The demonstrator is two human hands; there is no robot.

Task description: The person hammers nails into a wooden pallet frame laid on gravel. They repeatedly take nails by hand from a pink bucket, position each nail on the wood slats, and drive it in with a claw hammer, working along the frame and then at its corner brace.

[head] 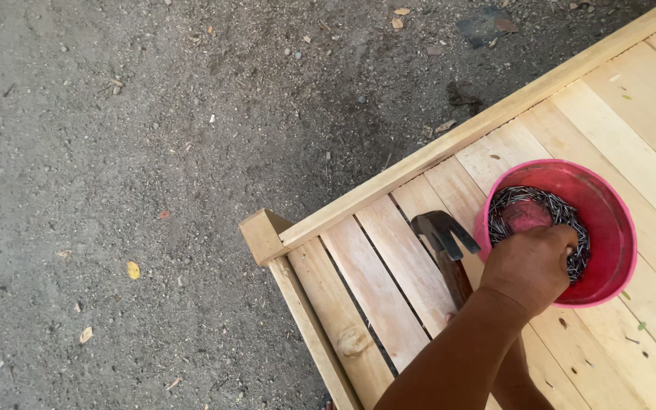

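We see the wooden slat frame point(495, 228) running in from the right, its raised rim board cutting a diagonal from the upper right down to a squared corner post point(261, 235) near the middle, with a second rim dropping from that corner toward the bottom edge. Left of and above those rims the ground point(115, 152) lies open and wide. On the slats, free room stretches toward the upper right; narrow dark gaps part the slats near the corner.

A round pink bowl point(609, 220) sits on the slats, well inside the rim, holding a tangled ring of thin dark nails point(525, 205). Our one hand in view point(529, 266) reaches over its near edge, fingers curled down among the nails; we cannot tell which hand it is, nor whether it grips any. Just beside the bowl, a claw hammer point(442, 235) lies on the slats, dark forked head toward the corner, reddish-brown handle passing under the forearm.

The wood is pale, rough-sawn, knotted. The ground is grey grit with small stones and dry leaves point(132, 269).
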